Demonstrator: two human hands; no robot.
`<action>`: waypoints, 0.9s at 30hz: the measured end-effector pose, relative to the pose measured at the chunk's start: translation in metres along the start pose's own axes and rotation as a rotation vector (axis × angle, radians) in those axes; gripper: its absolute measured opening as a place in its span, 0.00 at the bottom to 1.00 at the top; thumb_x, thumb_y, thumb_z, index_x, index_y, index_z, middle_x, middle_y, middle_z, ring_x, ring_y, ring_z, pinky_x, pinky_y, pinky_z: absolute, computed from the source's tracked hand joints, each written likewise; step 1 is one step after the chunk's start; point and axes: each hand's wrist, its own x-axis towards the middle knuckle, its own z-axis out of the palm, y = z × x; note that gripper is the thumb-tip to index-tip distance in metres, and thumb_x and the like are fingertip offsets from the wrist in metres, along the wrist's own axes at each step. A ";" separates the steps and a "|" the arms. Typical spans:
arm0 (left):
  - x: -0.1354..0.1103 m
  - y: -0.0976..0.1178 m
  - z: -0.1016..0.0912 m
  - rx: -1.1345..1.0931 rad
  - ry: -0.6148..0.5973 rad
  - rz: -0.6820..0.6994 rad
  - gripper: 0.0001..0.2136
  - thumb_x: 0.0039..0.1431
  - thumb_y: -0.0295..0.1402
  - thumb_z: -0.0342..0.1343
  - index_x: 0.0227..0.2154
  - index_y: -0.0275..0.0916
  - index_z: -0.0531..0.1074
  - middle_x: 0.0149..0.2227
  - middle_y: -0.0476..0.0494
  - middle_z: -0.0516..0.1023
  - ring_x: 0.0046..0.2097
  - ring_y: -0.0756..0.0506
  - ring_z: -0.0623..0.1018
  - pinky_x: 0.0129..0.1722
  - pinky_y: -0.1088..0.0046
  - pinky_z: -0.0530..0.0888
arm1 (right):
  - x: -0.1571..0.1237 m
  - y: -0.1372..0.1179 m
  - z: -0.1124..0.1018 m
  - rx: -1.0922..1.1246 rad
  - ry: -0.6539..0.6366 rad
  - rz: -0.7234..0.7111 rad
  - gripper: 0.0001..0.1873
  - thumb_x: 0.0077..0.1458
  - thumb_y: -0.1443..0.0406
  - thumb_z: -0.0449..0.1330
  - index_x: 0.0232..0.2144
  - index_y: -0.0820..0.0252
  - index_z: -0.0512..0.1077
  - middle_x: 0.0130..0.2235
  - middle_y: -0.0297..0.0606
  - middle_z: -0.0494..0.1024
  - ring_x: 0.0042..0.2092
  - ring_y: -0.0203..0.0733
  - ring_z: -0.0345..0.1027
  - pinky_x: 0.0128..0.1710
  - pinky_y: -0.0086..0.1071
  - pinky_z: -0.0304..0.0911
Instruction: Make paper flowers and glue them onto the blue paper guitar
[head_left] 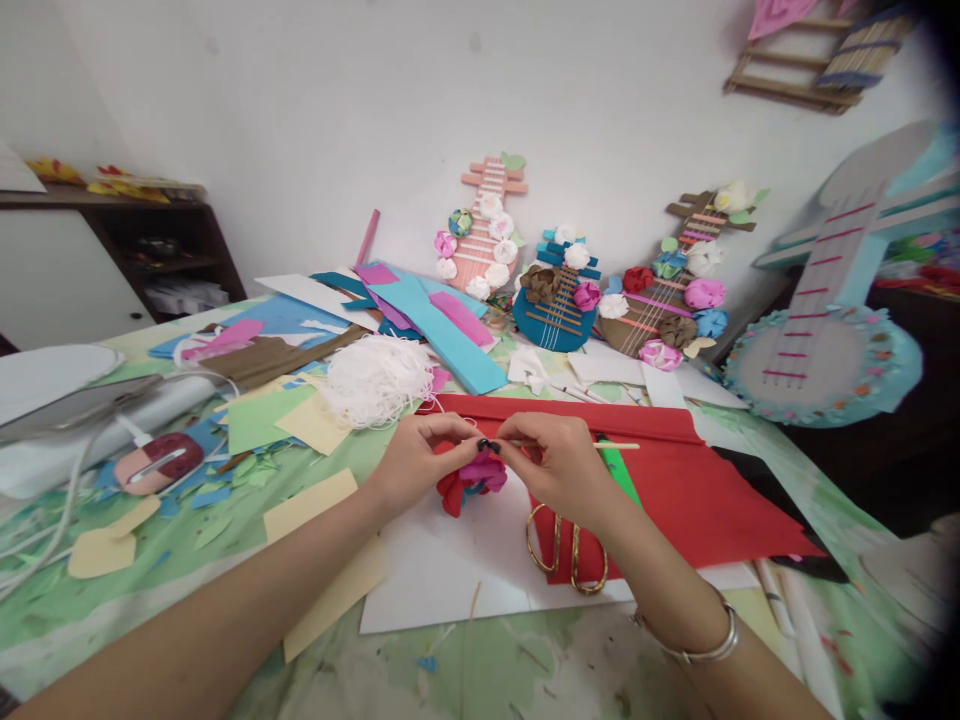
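My left hand (420, 455) and my right hand (559, 465) meet at the table's centre, both pinched on a small paper flower (472, 478) with red and magenta petals. A thin wooden stick (611, 445) runs out to the right from my right fingers. Under the hands lie a red foam sheet (690, 490) and a white sheet (450, 570). Gold-handled scissors (566, 555) rest just below my right wrist.
A tangle of white string (375, 380) lies beyond my left hand. Coloured foam sheets (442, 325) and yellow scraps (311, 495) litter the table. Flower-decorated guitar crafts (559, 295) lean on the wall. A red glue gun (154, 462) lies at left.
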 end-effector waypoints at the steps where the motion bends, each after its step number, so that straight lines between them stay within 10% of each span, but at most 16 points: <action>1: 0.000 0.000 0.000 0.008 0.003 0.015 0.07 0.52 0.32 0.58 0.26 0.35 0.77 0.28 0.45 0.78 0.32 0.50 0.74 0.34 0.75 0.72 | 0.000 0.000 -0.001 0.008 -0.007 -0.001 0.06 0.53 0.72 0.56 0.28 0.61 0.73 0.27 0.33 0.76 0.27 0.32 0.63 0.28 0.27 0.54; 27: -0.001 0.003 -0.003 0.396 0.018 0.403 0.05 0.55 0.30 0.56 0.27 0.38 0.75 0.27 0.46 0.77 0.30 0.50 0.74 0.34 0.74 0.71 | -0.001 0.000 0.001 -0.043 -0.028 0.021 0.06 0.54 0.71 0.56 0.28 0.60 0.72 0.28 0.35 0.75 0.30 0.35 0.65 0.31 0.29 0.56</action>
